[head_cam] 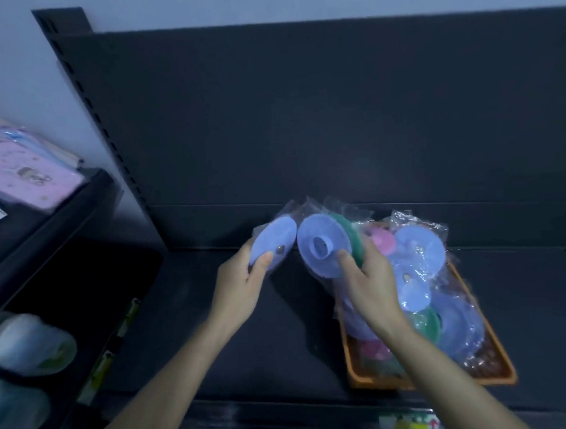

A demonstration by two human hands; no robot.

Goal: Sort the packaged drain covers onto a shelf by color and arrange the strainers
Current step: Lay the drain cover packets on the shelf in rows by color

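Gripped a bagged blue drain cover (274, 243) in the left hand (244, 281), thumb curled over its lower face, fingers hidden behind. Held that disc on edge, flat face turned right and toward the camera, its long line slanting from lower left to upper right. Pinched a second blue drain cover (321, 248) in the right hand (370, 285), thumb pressed on the face just beside the raised centre collar, fingers curled behind. Held this one on edge as well, collar side turned left and toward the camera, rim just beside the rim of the first disc. Carried a green drain cover (351, 236) flat against the back of the second blue one; could not tell for sure whether the same fingers clamped it. Held both blue discs in the air above the dark shelf (198, 313), between the two hands and left of the orange tray (499, 378).

Noted in that tray, on the shelf under and right of the right wrist, a loose heap of bagged covers: a pink cover (383, 239) at the far end, a large blue cover (421, 248) beside it, more blue ones below, and a green cover (426, 321) lower in the pile. Could not count them through the crumpled clear bags. Noted also a pink package (26, 172), blurred, on the neighbouring shelf at far left.
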